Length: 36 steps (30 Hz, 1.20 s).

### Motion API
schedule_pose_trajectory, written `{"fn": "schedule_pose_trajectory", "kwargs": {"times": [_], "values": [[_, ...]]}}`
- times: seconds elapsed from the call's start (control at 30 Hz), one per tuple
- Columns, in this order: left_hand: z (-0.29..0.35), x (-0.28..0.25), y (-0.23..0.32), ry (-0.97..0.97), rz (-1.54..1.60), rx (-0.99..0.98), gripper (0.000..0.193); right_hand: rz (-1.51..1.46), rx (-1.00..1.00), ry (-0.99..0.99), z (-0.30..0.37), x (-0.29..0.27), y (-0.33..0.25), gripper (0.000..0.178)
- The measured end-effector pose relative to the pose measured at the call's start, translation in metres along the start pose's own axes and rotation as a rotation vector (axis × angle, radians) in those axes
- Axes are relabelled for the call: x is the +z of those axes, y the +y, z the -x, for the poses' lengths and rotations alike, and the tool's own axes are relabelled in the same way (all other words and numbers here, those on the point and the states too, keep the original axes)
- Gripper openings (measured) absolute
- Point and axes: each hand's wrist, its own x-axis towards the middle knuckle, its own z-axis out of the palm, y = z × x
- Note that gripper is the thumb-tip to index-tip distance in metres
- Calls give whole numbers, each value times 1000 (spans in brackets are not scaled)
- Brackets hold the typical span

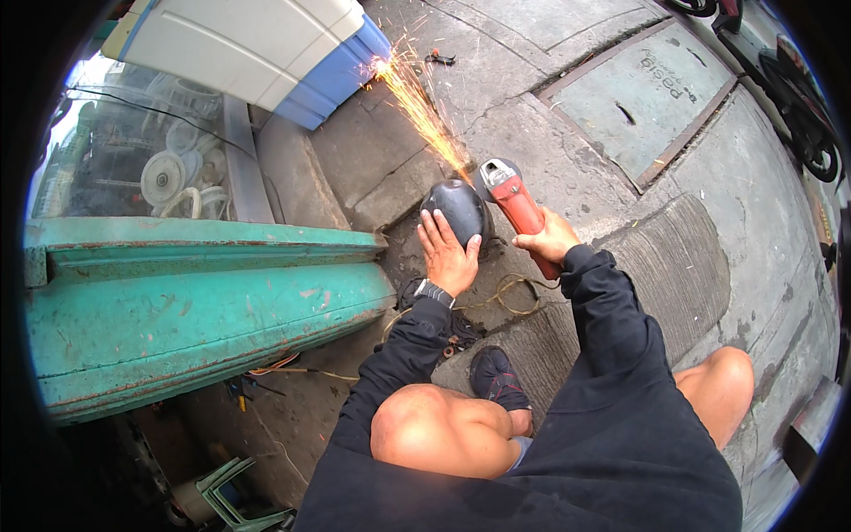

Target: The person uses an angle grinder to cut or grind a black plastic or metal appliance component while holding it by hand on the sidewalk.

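Observation:
A red angle grinder (515, 204) with a silver head is in my right hand (553, 236), whose fingers wrap round its body. The grinder's head meets the far right side of a black, rounded, dome-like object (458, 211) on the ground; what kind of thing it is I cannot tell. Orange sparks (425, 115) stream from that spot toward the far left. My left hand (449, 262) lies with fingers stretched out on the near side of the black dome. The exact contact of the disc is hidden.
A green metal structure (204, 315) stands at the left. Beyond it are a glass case holding white round parts (165, 178) and a white-and-blue box (239, 49), which the sparks reach. A yellowish cord (514, 297) loops nearby. Motorcycles (789, 115) are at far right.

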Motion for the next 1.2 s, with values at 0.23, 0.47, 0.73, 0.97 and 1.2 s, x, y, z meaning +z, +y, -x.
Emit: {"fn": "schedule_pose_trajectory", "kwargs": {"times": [0.23, 0.47, 0.73, 0.97, 1.2], "values": [[1, -1, -1, 3, -12, -6, 100, 82, -12, -27, -24, -3, -17, 83], [0, 1, 1, 4, -18, 1, 101, 75, -27, -28, -39, -1, -23, 79], [0, 1, -1, 21, -12, 4, 101, 64, -13, -20, -17, -5, -13, 79], [1, 1, -2, 22, -15, 6, 100, 48, -40, 24, 5, -2, 4, 79], [0, 2, -2, 17, -17, 2, 101, 55, -18, 12, -3, -2, 3, 81]]}}
